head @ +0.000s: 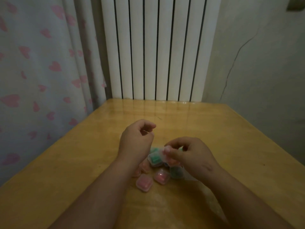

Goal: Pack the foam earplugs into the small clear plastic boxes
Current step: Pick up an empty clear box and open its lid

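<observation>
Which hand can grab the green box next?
Probably the left hand: it holds nothing and hovers just beside the green box, while the right hand is busy pinching a small pinkish item.

Left grip (137, 141) loosely curled, right grip (189, 154) pinching, forearms converging
</observation>
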`<state>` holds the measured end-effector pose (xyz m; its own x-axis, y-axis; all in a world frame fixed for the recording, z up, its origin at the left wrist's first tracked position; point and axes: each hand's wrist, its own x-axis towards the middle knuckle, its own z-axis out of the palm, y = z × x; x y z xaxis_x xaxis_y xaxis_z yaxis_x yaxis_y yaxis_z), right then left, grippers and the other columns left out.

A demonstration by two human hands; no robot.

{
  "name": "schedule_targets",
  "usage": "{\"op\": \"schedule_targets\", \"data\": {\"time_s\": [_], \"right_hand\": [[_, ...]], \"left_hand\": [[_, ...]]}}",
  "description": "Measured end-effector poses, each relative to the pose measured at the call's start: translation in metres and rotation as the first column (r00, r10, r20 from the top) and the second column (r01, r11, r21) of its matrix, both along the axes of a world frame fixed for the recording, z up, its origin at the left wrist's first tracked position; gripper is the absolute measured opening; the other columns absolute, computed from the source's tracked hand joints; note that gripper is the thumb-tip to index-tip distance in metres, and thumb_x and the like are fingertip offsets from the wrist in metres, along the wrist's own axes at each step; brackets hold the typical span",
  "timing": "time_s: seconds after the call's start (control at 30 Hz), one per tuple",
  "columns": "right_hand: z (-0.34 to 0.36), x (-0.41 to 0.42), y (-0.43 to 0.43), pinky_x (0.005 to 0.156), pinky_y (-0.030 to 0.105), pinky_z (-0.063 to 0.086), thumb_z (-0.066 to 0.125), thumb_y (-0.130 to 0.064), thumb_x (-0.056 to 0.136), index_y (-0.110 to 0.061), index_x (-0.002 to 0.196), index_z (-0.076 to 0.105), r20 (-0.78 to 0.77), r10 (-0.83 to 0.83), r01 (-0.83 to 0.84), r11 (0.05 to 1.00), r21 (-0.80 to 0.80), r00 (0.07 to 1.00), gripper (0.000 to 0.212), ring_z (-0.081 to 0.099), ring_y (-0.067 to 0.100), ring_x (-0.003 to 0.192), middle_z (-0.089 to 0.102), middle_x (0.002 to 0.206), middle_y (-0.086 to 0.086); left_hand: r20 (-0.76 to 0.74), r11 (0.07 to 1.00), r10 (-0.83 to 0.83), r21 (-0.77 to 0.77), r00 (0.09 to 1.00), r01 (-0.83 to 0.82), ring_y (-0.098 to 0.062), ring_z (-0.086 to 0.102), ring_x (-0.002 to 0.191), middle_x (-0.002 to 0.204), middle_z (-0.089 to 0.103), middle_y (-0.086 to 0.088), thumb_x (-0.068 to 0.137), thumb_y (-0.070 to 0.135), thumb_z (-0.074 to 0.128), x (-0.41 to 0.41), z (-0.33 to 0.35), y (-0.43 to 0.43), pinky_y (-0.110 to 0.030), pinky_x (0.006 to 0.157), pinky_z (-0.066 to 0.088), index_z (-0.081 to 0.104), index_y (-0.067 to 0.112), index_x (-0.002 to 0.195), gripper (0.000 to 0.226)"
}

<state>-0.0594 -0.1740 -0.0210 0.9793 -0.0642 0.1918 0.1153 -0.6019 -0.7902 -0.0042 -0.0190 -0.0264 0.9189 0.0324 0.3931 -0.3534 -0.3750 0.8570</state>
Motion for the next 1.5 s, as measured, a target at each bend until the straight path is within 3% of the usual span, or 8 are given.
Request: {"op": "schedule_targets", "data": {"time_s": [0.17, 0.43, 0.53, 0.8, 1.0, 1.17, 1.4, 1.5], "right_hand": [[-0.003, -0.001, 0.003, 0.061, 0.021, 0.05, 0.076, -0.044, 0.075, -0.033, 0.084, 0.063, -0.04, 0.024, -0.032, 0.974, -0.222, 0.999, 0.019, 0.059, 0.001, 0.071, 0.065, 0.08, -0.012], [-0.007, 0.002, 0.011, 0.079, 0.03, 0.048, 0.068, -0.047, 0.081, -0.033, 0.093, 0.072, 0.019, 0.023, -0.013, 0.912, -0.41, 1.0, 0.019, 0.054, 0.005, 0.086, 0.058, 0.09, -0.013], [-0.007, 0.002, 0.009, 0.077, 0.027, 0.047, 0.064, -0.045, 0.086, -0.033, 0.091, 0.07, 0.117, -0.036, 0.071, 0.948, -0.31, 0.992, 0.015, 0.054, 0.003, 0.084, 0.059, 0.087, -0.014], [-0.008, 0.004, 0.0, 0.067, 0.012, 0.037, 0.072, -0.03, 0.083, -0.039, 0.125, 0.056, 0.275, -0.083, 0.14, 0.971, -0.195, 0.958, 0.046, 0.046, -0.001, 0.077, 0.047, 0.117, -0.025], [-0.009, 0.007, 0.005, 0.075, 0.026, 0.05, 0.071, -0.034, 0.082, -0.04, 0.095, 0.055, 0.29, -0.051, 0.154, 0.926, -0.345, 0.956, 0.022, 0.053, 0.001, 0.085, 0.051, 0.121, -0.023], [-0.011, 0.009, -0.001, 0.07, 0.032, 0.052, 0.077, -0.014, 0.075, -0.033, 0.067, 0.048, 0.355, -0.107, 0.17, 0.974, -0.151, 0.929, 0.036, 0.057, 0.008, 0.078, 0.061, 0.089, -0.009], [-0.011, 0.007, -0.002, 0.077, 0.013, 0.048, 0.062, 0.0, 0.077, -0.033, 0.081, 0.062, 0.379, -0.064, 0.074, 0.997, -0.012, 0.923, 0.033, 0.058, -0.003, 0.094, 0.06, 0.103, -0.018], [-0.008, 0.005, 0.0, 0.081, 0.025, 0.051, 0.05, -0.017, 0.084, -0.035, 0.092, 0.067, 0.315, -0.081, 0.049, 0.993, 0.106, 0.946, 0.026, 0.059, 0.001, 0.097, 0.06, 0.104, -0.026]], "left_hand": [[0.049, 0.842, 0.249, 0.483, 0.967, -0.241, -0.02, 0.035, 0.128, 0.132, 0.048, 0.007, 0.087, 0.015, 0.055, 0.006, -0.005, 0.009, -0.03, 0.102, 0.03, 0.068, 0.039, 0.101, 0.031], [-0.191, 0.734, 0.247, 0.677, 0.95, -0.054, -0.021, 0.026, 0.144, 0.157, 0.032, 0.0, 0.089, 0.038, 0.055, 0.012, -0.009, 0.008, -0.037, 0.115, 0.022, 0.054, 0.037, 0.135, 0.046], [-0.182, 0.716, 0.258, 0.695, 0.949, -0.062, -0.019, 0.033, 0.142, 0.154, 0.037, 0.003, 0.089, 0.037, 0.054, 0.012, -0.008, 0.008, -0.038, 0.112, 0.028, 0.048, 0.027, 0.141, 0.054], [-0.02, 0.99, -0.02, 0.142, 1.0, 0.022, -0.011, 0.052, 0.121, 0.133, 0.059, 0.006, 0.086, 0.014, 0.053, -0.012, 0.008, -0.004, -0.035, 0.106, 0.043, 0.062, 0.024, 0.129, 0.046], [-0.013, 0.966, -0.238, -0.105, 0.971, 0.236, -0.004, 0.06, 0.091, 0.099, 0.067, 0.016, 0.083, 0.012, 0.05, -0.017, 0.008, -0.009, -0.027, 0.08, 0.049, 0.072, 0.03, 0.108, 0.037], [0.001, 0.939, -0.179, -0.299, 0.984, 0.171, 0.0, 0.057, 0.11, 0.115, 0.066, 0.013, 0.093, 0.008, 0.045, -0.013, 0.011, -0.005, -0.019, 0.087, 0.045, 0.067, 0.035, 0.109, 0.039], [-0.325, 0.906, -0.246, -0.413, 0.913, 0.098, -0.021, 0.067, 0.086, 0.098, 0.07, -0.008, 0.093, 0.01, 0.059, -0.002, 0.006, -0.003, -0.029, 0.065, 0.053, 0.069, 0.016, 0.106, 0.017], [-0.276, 0.928, -0.234, -0.348, 0.932, 0.13, -0.02, 0.069, 0.077, 0.091, 0.071, -0.01, 0.088, -0.003, 0.065, -0.004, 0.005, -0.005, -0.024, 0.064, 0.056, 0.068, 0.016, 0.093, 0.02]]}}
